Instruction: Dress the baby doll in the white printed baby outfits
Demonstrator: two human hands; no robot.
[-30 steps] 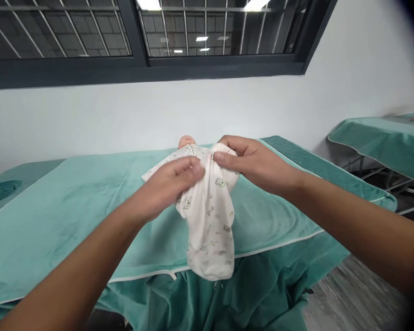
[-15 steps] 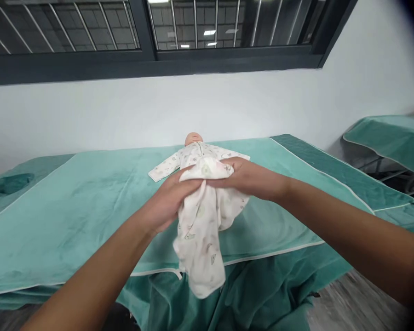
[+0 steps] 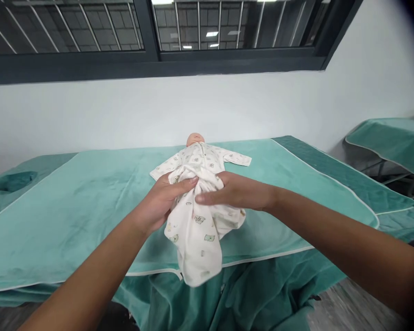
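A baby doll lies on its back on the teal-covered table, head toward the wall, dressed in a white printed top with both sleeves spread. Over its lower body I hold small white printed trousers; their legs hang down toward the table's front edge. My left hand grips the bunched waistband from the left, fingers closed on the cloth. From the right, my right hand pinches the same waistband, its fingers meeting the left hand's. The doll's legs are hidden under the cloth.
A teal towel with white piping covers the table, with darker teal cloth hanging off the front. A second teal-covered table stands at the right. A white wall and a dark-framed window are behind.
Both hands have lowered the trousers from in front of the doll's chest down to its lower body and bunched the waistband tighter. The doll's top now shows fully.
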